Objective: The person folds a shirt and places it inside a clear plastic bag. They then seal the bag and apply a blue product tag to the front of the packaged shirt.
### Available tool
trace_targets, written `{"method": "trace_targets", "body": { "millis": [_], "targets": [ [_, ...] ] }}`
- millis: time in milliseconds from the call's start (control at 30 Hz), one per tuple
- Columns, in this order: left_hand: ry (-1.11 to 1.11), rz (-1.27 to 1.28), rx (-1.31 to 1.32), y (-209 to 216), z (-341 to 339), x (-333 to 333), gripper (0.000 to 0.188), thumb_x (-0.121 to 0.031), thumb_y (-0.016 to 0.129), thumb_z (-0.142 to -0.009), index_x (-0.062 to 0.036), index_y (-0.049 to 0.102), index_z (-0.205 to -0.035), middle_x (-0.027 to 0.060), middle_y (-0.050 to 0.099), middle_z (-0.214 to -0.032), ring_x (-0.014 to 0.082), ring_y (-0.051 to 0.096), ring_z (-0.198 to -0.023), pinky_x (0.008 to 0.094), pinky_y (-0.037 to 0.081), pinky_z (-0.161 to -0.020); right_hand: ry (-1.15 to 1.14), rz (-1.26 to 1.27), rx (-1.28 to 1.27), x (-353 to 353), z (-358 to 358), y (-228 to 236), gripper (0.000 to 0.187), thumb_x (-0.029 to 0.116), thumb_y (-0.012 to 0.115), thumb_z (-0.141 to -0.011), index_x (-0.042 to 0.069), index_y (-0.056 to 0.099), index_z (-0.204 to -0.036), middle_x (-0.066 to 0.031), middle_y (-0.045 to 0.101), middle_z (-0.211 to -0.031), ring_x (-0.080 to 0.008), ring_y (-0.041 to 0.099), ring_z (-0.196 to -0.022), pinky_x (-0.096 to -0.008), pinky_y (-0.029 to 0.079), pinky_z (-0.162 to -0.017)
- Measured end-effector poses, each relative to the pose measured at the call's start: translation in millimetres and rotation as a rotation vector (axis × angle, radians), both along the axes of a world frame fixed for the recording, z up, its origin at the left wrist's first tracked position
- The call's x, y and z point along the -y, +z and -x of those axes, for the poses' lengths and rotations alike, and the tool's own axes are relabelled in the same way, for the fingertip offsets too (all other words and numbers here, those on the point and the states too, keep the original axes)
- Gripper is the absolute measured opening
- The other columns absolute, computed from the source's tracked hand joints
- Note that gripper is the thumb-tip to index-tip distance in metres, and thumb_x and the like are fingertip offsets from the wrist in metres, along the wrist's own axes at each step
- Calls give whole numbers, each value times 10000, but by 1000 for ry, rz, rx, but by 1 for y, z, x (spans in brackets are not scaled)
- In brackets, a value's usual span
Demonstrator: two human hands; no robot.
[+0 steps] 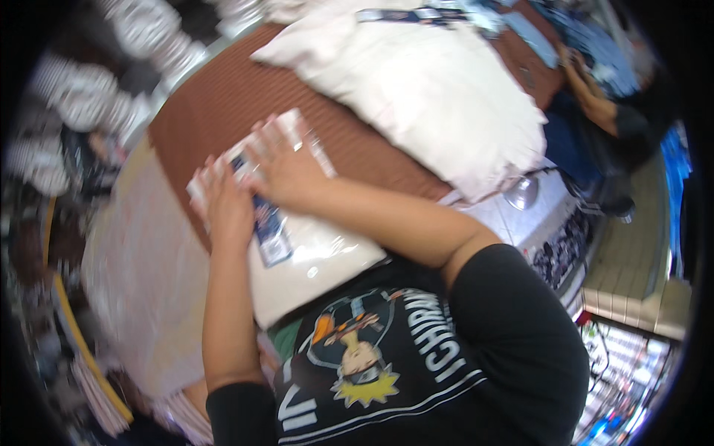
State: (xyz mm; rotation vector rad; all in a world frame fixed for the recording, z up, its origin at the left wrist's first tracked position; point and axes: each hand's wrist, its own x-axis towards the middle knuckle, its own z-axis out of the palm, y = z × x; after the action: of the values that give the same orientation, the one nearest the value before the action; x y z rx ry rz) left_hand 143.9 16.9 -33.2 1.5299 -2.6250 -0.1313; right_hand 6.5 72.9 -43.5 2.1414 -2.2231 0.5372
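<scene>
A folded white cloth item in a clear plastic wrapper (pixel 316 260) lies in front of me, partly on the brown ribbed cloth, its near edge by my body. A dark blue label (pixel 272 230) runs along its middle, partly covered by my hands. My left hand (pixel 229 197) rests on the far left part of the wrapper with its fingers stretched out. Beside it, my right hand (pixel 286 169) presses flat near the far edge, fingers spread. The two hands almost touch at the thumbs. Neither is wrapped around anything.
Brown ribbed cloth (pixel 197 97) covers the work surface. A big white pillow-like bundle (pixel 424 97) lies beyond, with dark labels (pixel 409 15) on top. Another person's arm (pixel 591 93) reaches over blue cloth at the far right. Stacked white bundles (pixel 82 97) stand at left.
</scene>
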Motion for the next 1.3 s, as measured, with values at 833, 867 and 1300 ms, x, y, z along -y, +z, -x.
{"method": "trace_targets", "body": {
  "millis": [833,867,1300],
  "targets": [
    [-32,-13,-86,-7,13,0,538,-325,378,-969,-121,277,-1455,130,181,-1534,371,108,-1417,663,139,-1043,-36,47,95,-6,10,-4,623,473,366,-947,71,337,-1421,-200,208,-1508,-382,120,-1412,-656,63,-1063],
    [-30,-52,-85,-4,11,3,546,-329,382,-963,-110,280,-1452,138,183,-1531,377,106,-1415,668,133,-1043,-34,18,100,-3,10,-1,629,479,356,-947,69,335,-1423,-196,208,-1510,-380,111,-1413,-652,57,-1068],
    [-168,-92,-275,20,-22,-84,613,-411,399,-962,-7,317,-1416,212,208,-1505,392,114,-1410,608,68,-1084,6,93,131,-80,0,31,592,387,440,-944,34,340,-1408,-200,264,-1485,-361,164,-1405,-620,106,-1079]
  ]
}}
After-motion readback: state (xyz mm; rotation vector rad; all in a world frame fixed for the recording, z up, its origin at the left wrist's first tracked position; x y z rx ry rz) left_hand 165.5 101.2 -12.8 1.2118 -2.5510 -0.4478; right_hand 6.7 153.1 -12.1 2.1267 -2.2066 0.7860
